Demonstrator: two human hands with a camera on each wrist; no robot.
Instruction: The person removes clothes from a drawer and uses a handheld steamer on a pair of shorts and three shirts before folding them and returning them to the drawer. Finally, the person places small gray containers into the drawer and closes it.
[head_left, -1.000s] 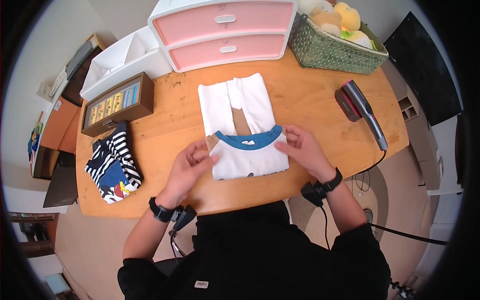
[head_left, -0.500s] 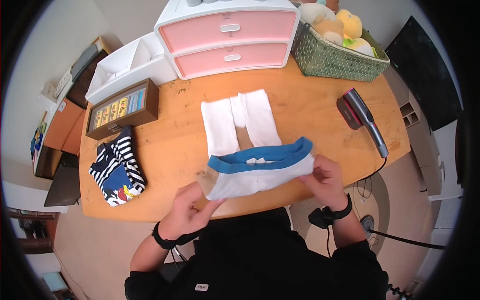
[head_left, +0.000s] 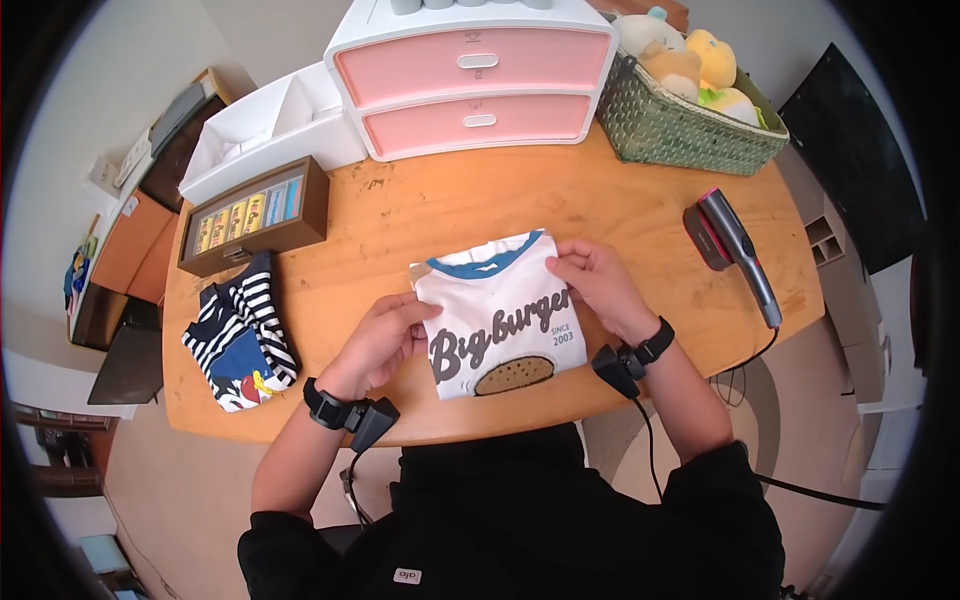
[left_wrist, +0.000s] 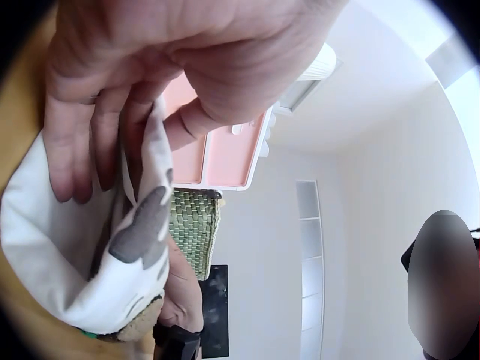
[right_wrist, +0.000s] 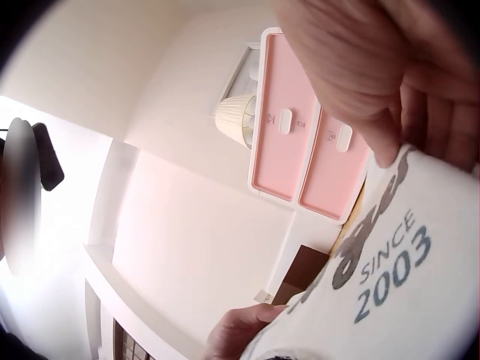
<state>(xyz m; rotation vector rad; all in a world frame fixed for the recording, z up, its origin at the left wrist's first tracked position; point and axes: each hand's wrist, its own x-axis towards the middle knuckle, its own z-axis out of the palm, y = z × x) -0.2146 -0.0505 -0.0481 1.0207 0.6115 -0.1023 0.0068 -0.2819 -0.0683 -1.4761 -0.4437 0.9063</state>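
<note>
A white shirt (head_left: pixel 505 320) with a blue collar and "Big burger" print lies folded near the table's front edge, print up. My left hand (head_left: pixel 385 338) pinches its left side; in the left wrist view the thumb and fingers of that hand (left_wrist: pixel 161 67) hold the cloth's edge, with other fingers inside the fold. On the right side, my right hand (head_left: pixel 600 290) pinches the shirt near the shoulder. The right wrist view shows this hand (right_wrist: pixel 390 82) with its thumb on the cloth (right_wrist: pixel 420 247) above "SINCE 2003".
A striped folded garment (head_left: pixel 240 340) lies at the left. Behind it stand a brown box (head_left: pixel 316 205) and a white bin (head_left: pixel 335 143). Pink drawers (head_left: pixel 420 75) and a green basket (head_left: pixel 690 140) line the back. A corded handheld appliance (head_left: pixel 740 250) lies at the right.
The shirt was lifted and tilted toward me, then turned so its printed front shows. The white part that lay behind the collar is no longer spread out there. Both hands shifted with the shirt.
</note>
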